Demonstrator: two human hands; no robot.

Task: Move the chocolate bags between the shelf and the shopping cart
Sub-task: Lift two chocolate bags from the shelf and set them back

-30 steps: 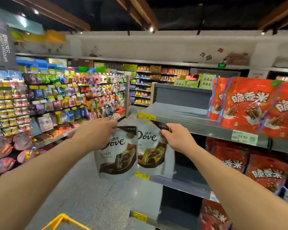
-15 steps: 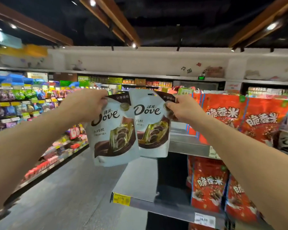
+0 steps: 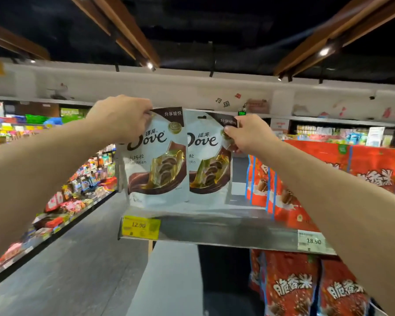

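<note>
The left hand (image 3: 121, 119) pinches the top left corner of the left Dove bag (image 3: 155, 160), and the right hand (image 3: 246, 133) pinches the top right corner of the right Dove bag (image 3: 208, 160); the two hands are apart, each clamped on its own pouch, and the bags hang side by side with their inner edges overlapping slightly. Over the last second both bags have risen from well below the shelf edge to the level of the upper shelf (image 3: 226, 231), and they now sit over its bare left end, above the yellow price tag (image 3: 141, 226) and just beside the red snack bags (image 3: 283, 185). Whether their bottoms already touch the shelf board cannot be told. This reads as the restocking direction: the bags are almost placed, and what seems left is to stand them upright and let go. The shopping cart is out of view.
</note>
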